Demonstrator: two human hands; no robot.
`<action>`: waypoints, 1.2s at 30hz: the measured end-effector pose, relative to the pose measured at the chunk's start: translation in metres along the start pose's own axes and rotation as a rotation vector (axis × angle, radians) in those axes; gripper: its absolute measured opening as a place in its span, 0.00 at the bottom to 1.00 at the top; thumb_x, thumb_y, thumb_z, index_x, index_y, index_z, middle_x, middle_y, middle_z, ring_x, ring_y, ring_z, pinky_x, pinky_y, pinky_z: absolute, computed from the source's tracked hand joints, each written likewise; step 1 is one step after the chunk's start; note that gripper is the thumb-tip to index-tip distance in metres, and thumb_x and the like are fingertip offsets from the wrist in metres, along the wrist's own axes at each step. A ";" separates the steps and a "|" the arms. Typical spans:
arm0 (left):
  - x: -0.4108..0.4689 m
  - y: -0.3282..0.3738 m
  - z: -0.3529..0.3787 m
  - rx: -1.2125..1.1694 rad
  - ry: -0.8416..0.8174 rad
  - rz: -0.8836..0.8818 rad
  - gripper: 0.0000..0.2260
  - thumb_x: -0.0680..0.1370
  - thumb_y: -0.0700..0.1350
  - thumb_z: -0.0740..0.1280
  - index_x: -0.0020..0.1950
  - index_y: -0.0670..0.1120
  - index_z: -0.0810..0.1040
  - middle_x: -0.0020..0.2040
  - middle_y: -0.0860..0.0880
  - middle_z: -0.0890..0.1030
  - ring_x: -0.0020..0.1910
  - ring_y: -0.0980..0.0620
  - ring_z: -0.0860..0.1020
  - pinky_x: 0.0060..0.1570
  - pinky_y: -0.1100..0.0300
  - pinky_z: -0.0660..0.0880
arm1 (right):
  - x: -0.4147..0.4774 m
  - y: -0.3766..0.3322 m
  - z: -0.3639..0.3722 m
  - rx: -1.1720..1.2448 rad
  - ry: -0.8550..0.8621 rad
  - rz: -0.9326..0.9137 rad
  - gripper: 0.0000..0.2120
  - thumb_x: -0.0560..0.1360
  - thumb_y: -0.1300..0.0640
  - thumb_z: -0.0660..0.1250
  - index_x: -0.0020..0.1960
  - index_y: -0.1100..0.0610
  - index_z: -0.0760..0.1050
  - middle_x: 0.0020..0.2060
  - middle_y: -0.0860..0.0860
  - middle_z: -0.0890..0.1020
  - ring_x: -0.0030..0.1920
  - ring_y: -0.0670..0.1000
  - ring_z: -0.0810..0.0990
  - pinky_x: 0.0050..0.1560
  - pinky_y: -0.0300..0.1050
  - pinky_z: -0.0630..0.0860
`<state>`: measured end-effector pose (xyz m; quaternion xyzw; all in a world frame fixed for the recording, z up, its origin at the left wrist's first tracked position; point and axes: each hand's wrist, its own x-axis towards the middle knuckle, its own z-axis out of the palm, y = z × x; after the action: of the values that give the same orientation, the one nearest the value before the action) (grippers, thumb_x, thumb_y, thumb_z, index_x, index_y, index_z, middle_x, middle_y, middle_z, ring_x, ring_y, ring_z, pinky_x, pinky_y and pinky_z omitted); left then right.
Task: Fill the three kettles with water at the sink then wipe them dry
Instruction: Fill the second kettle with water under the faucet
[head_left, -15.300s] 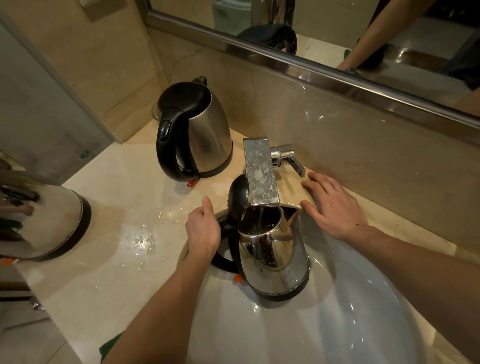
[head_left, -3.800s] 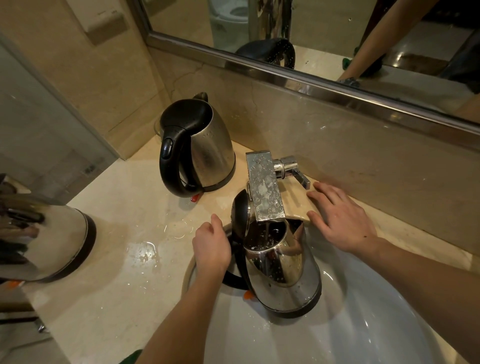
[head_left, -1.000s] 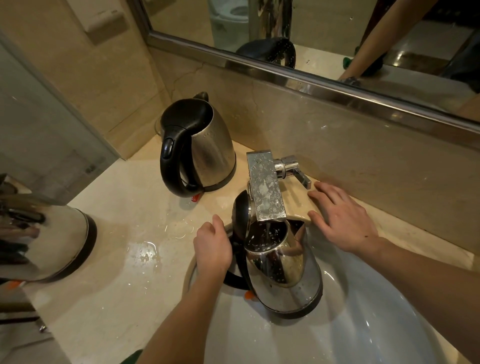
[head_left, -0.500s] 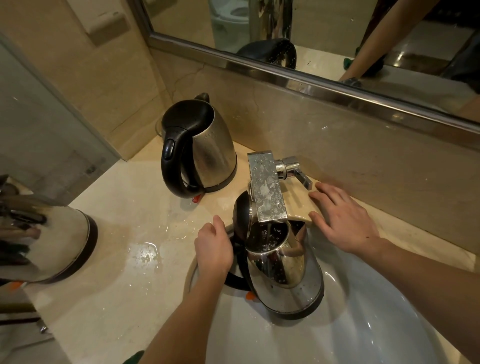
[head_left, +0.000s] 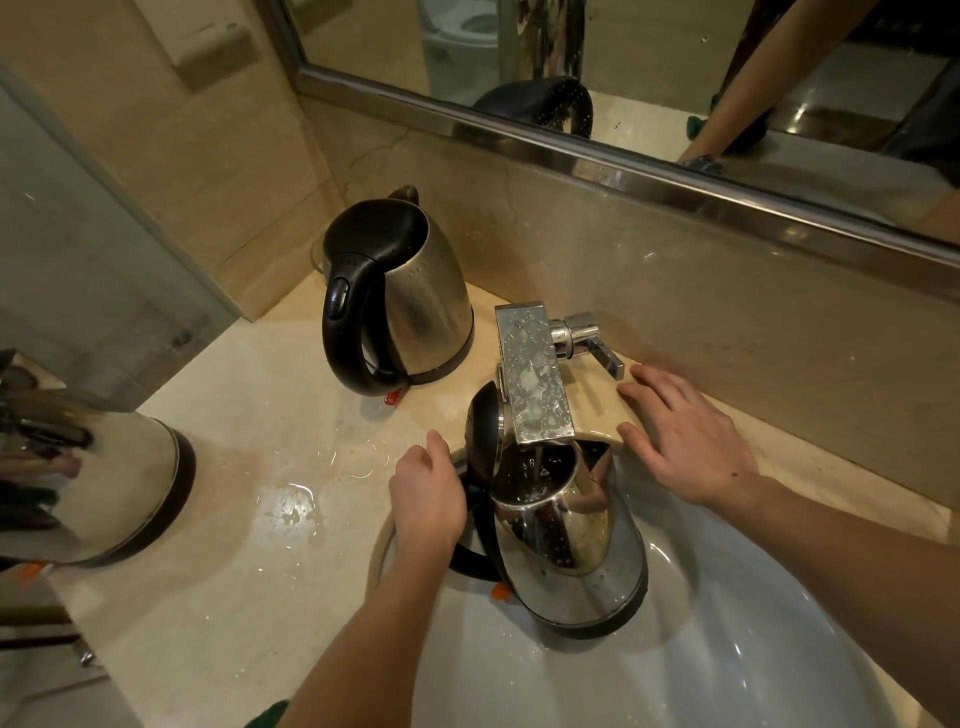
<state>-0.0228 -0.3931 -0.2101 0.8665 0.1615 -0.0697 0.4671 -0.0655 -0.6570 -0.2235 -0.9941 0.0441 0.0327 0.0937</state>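
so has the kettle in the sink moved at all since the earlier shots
No. The kettle sits with its open mouth directly under the faucet spout, as before, and the left hand still grips its handle.

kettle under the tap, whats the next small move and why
Probably move the right hand to the tap lever, ready to shut off the water. A stream runs from the spout into the open kettle, the left hand grips its handle, and the right hand lies flat on the counter beside the lever. The water level is hard to read.
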 end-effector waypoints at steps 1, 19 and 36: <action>0.000 0.000 0.000 0.002 0.000 -0.001 0.21 0.85 0.51 0.52 0.33 0.44 0.63 0.31 0.47 0.66 0.32 0.51 0.65 0.34 0.54 0.64 | 0.000 0.000 0.000 0.001 -0.001 0.001 0.33 0.76 0.35 0.41 0.74 0.49 0.63 0.75 0.48 0.63 0.75 0.50 0.58 0.71 0.51 0.64; 0.000 0.000 0.000 -0.001 0.000 -0.011 0.21 0.85 0.52 0.53 0.33 0.44 0.64 0.32 0.47 0.67 0.32 0.51 0.66 0.35 0.53 0.65 | 0.000 -0.001 -0.002 -0.008 -0.007 0.000 0.33 0.76 0.35 0.41 0.74 0.48 0.63 0.75 0.48 0.62 0.75 0.50 0.58 0.69 0.52 0.66; -0.001 0.002 0.000 0.004 -0.005 -0.006 0.21 0.85 0.51 0.52 0.33 0.45 0.64 0.32 0.47 0.67 0.32 0.52 0.66 0.34 0.54 0.64 | 0.001 -0.001 -0.001 -0.011 -0.016 0.005 0.34 0.76 0.35 0.40 0.75 0.48 0.62 0.75 0.47 0.62 0.75 0.50 0.57 0.70 0.51 0.64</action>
<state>-0.0236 -0.3940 -0.2084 0.8668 0.1629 -0.0734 0.4655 -0.0647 -0.6565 -0.2223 -0.9942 0.0455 0.0409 0.0886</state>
